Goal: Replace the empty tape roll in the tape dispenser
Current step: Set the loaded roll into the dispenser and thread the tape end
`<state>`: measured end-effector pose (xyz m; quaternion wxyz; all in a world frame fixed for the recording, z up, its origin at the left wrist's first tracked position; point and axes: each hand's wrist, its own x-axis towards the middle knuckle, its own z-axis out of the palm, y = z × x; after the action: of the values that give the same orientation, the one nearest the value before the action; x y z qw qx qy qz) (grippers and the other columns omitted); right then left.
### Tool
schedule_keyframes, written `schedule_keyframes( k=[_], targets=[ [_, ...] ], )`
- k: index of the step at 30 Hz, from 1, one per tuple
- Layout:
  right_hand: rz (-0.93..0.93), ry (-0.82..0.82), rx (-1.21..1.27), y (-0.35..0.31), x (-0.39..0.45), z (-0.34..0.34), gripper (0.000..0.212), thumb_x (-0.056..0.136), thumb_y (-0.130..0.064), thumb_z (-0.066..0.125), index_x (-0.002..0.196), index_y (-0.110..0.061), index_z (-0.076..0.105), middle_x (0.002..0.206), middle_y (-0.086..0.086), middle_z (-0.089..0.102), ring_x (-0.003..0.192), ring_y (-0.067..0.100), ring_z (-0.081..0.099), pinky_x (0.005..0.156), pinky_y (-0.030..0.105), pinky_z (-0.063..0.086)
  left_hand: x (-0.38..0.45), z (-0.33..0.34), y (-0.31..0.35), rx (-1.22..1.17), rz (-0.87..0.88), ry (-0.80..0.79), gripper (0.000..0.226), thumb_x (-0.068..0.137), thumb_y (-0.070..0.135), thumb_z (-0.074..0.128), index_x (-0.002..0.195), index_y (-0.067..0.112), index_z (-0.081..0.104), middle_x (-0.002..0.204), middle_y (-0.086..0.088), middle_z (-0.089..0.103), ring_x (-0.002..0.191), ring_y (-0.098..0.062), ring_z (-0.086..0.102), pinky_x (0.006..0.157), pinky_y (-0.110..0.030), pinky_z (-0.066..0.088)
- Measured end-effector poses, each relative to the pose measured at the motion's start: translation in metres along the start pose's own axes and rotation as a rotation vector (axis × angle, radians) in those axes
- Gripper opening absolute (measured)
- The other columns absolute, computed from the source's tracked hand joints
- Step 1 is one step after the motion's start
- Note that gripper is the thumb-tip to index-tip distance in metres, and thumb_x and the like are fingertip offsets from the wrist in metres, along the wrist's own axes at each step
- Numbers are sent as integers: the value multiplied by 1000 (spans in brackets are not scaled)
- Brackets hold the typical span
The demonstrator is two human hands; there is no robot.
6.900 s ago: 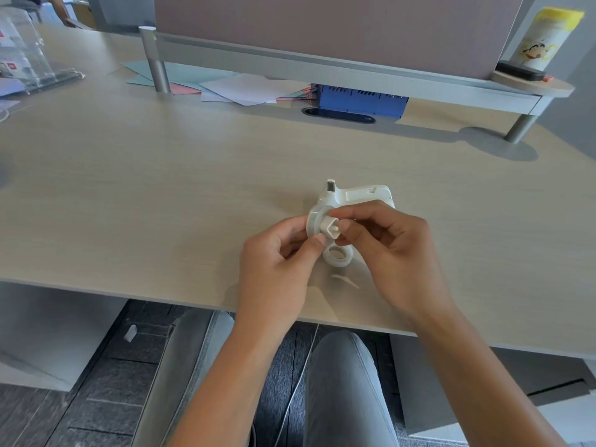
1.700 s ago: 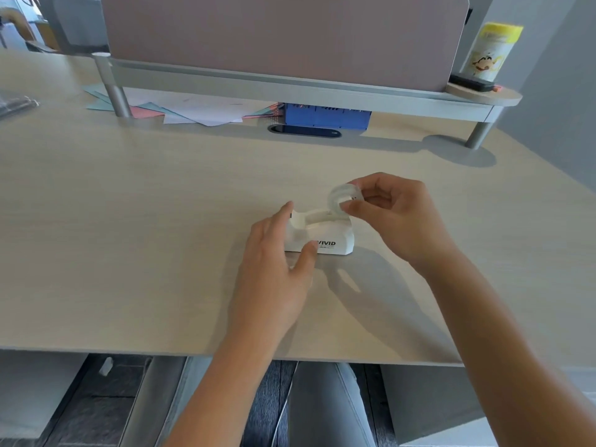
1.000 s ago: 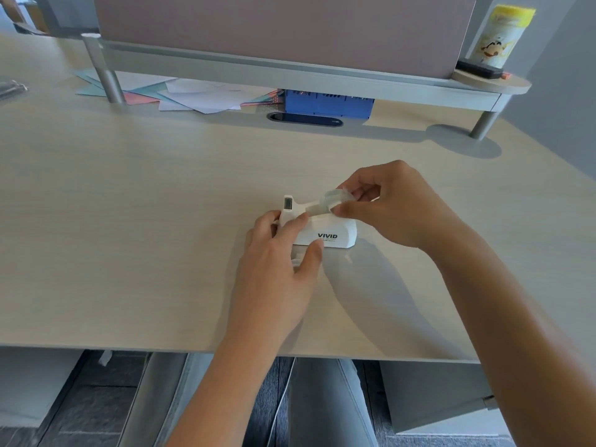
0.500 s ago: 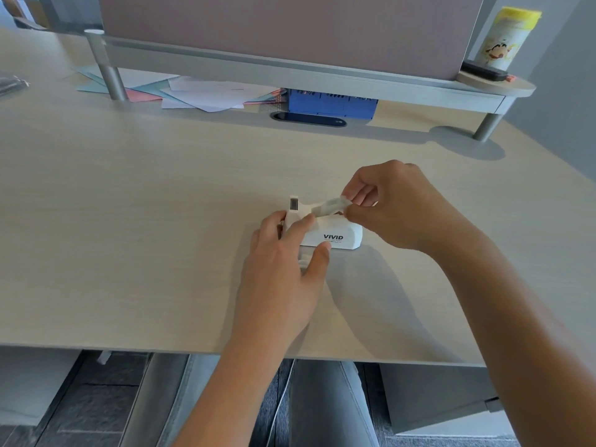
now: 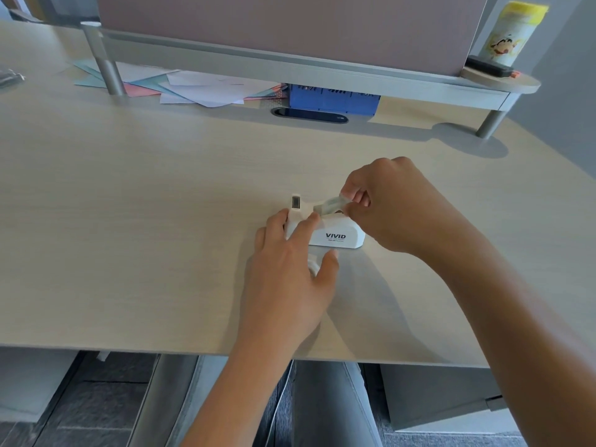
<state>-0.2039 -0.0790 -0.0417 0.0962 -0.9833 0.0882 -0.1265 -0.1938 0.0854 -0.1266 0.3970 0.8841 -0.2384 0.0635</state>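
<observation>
A clear tape roll [image 5: 330, 204] is pinched by the right hand [image 5: 392, 204] at the white VIVID tape dispenser's [image 5: 335, 235] twelve o'clock, its nine o'clock end steadied under the left hand's [image 5: 290, 269] loosely spread fingers.

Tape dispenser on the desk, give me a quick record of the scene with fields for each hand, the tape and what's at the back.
dispenser: white tape dispenser marked VIVID, standing on the desk
left hand: left hand rests on the dispenser's cutter end, steadying it
right hand: right hand pinches the tape roll at the top of the dispenser
roll seated: cannot tell
under left hand: small white object, partly hidden
back of desk: loose papers, blue box, yellow-capped canister on the shelf
</observation>
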Motion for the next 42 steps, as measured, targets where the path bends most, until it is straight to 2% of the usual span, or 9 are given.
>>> schedule_keyframes(
  k=[6,11,17,19,25,28,32,38,42],
  targets=[
    [-65,67,99,6,-12,7,17,91,-17,65,105,-18,74,93,-2,71,84,19,65,81,37,56,-5,1,7,81,29,-39,67,91,47,63,152,25,44,157,-10,38,140,-32,37,109,-44,44],
    [-147,177,178,14,-20,18,13,89,-12,65,101,-11,72,88,4,64,76,25,64,74,42,56,-5,2,6,100,22,-49,71,93,47,62,155,19,40,162,-14,33,143,-35,35,111,-44,39],
    [-76,191,338,25,-19,21,3,93,-11,70,96,-12,69,91,2,69,77,12,64,68,12,50,-5,1,5,82,20,-47,69,94,47,60,155,21,39,162,-12,32,144,-32,33,111,-43,39],
    [-42,185,387,26,-20,19,2,94,-13,71,96,-14,71,92,1,71,82,8,63,67,9,48,-4,2,4,69,23,-46,69,94,47,60,155,22,39,162,-11,32,144,-31,32,111,-43,40],
    [-103,124,194,21,-15,11,10,92,-12,70,100,-14,75,93,1,72,78,18,65,76,29,54,-3,4,2,58,29,-36,70,94,50,58,155,23,38,162,-8,32,143,-28,32,111,-43,41],
    [-72,34,70,13,-6,1,16,93,-16,67,104,-19,78,96,-1,74,85,18,65,78,26,52,-4,5,2,90,31,-31,73,93,53,57,157,26,35,162,-7,31,143,-26,31,111,-42,41],
    [-33,-24,-39,1,2,-4,21,93,-16,62,103,-25,78,99,6,72,91,28,68,82,39,58,-5,6,2,105,33,-51,79,89,58,52,159,28,30,164,-6,27,145,-25,28,113,-41,39],
    [-90,38,-85,-6,-7,2,23,94,-13,57,109,-17,75,101,6,74,94,31,67,83,43,55,-5,2,6,83,20,-82,82,85,58,49,159,30,30,165,-5,25,146,-25,25,115,-41,37],
    [-115,145,100,1,-19,19,22,94,-15,62,112,-18,73,102,1,67,82,25,67,77,42,56,-6,-3,9,-51,-27,-43,69,87,44,57,152,29,41,166,-5,30,150,-26,30,116,-45,40]
  ],
)
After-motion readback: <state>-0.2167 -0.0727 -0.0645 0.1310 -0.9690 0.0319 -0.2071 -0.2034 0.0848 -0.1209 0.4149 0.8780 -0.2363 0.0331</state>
